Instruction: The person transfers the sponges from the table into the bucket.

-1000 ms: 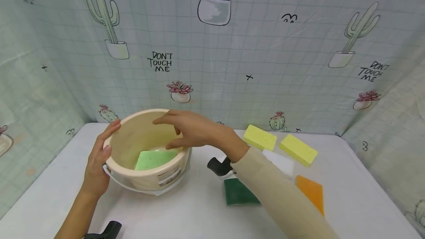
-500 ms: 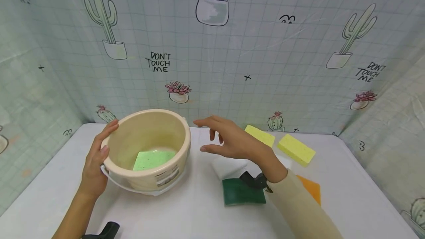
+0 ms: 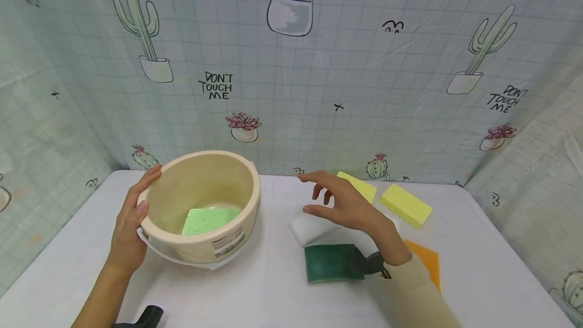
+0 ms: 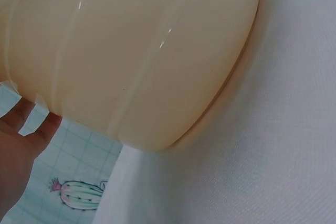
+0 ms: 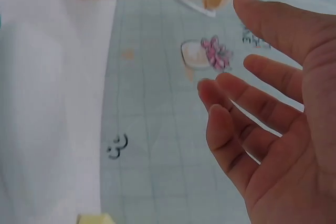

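A cream bucket (image 3: 200,166) with a white handle stands at the left of the table. Inside it lies a light green sponge (image 3: 210,220). My left hand (image 3: 127,227) rests against the bucket's left side by the rim, fingers fairly straight; in the left wrist view its fingertips touch the outer wall. My right hand (image 3: 341,199) hovers to the right of the bucket, holding nothing, its fingers loosely bent and thumb apart. Below it lie a white sponge-like block (image 3: 311,228) and a dark green scouring pad (image 3: 330,263).
Two yellow sponges (image 3: 406,205) lie at the back right, one partly behind my right hand. An orange sponge (image 3: 430,262) sits beyond the right sleeve, partly covered. A cactus-print curtain (image 3: 337,80) rises behind the white table (image 3: 255,297).
My right hand has moved out from over the bucket, to the right and toward the table. The green sponge stays in the bucket. The left hand remains at its side.
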`<control>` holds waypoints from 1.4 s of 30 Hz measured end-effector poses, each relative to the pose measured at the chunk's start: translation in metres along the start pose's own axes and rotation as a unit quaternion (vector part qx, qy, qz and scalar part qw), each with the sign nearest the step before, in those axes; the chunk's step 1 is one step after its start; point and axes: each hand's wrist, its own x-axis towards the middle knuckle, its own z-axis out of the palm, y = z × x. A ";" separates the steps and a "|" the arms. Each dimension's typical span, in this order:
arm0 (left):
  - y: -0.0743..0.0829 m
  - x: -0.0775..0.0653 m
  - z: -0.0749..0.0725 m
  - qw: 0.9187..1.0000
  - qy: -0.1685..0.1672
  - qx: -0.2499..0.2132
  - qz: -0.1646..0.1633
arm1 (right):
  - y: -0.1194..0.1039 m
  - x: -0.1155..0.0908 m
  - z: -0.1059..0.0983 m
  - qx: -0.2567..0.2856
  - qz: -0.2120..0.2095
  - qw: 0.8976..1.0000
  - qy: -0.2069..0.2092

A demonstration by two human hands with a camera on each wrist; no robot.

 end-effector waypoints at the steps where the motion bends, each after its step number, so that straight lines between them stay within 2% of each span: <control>1: 0.000 0.000 0.000 1.000 0.001 0.004 -0.002 | 0.005 -0.003 -0.001 0.001 0.010 1.000 0.010; 6: 0.000 0.001 0.001 1.000 -0.002 0.006 -0.003 | 0.026 -0.017 -0.004 0.005 0.056 0.997 0.053; 10: 0.001 0.000 0.002 1.000 0.012 -0.005 -0.012 | 0.041 -0.022 -0.007 0.002 0.078 0.994 0.073; 17: 0.002 -0.002 0.003 0.999 0.035 0.004 -0.020 | 0.062 -0.031 -0.018 -0.007 0.104 0.990 0.092; 25: 0.002 0.000 0.003 0.999 0.024 -0.011 -0.026 | 0.081 -0.043 -0.023 -0.013 0.141 0.985 0.103; 31: 0.003 0.001 0.003 0.999 0.027 -0.014 -0.034 | 0.095 -0.051 -0.024 -0.021 0.189 0.975 0.112; 42: 0.004 0.001 0.005 0.999 0.027 -0.028 -0.037 | 0.112 -0.064 -0.021 -0.066 0.272 0.951 0.133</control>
